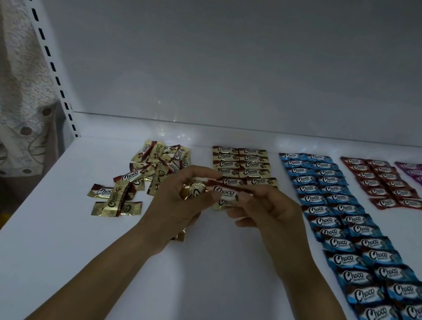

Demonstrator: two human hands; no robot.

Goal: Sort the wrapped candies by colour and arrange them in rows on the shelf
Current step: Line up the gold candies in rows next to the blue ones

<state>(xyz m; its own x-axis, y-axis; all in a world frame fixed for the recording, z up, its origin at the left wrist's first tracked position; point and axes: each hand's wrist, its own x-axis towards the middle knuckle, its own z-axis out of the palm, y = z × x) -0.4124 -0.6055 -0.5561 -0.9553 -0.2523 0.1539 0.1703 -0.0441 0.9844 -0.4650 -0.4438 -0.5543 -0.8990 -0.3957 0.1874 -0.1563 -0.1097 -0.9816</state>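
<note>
Above the shelf (pixel 214 282), the left hand (pixel 179 207) grips a bunch of gold candies (pixel 191 191) as ready supply; the right hand (pixel 267 211) pinches 1 gold candy (pixel 225 191) just near of the 2-column gold rows (pixel 241 161), probably to extend them.

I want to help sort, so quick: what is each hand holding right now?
Left hand: grips a bunch of gold candies.
Right hand: pinches one gold candy by its end.
</note>
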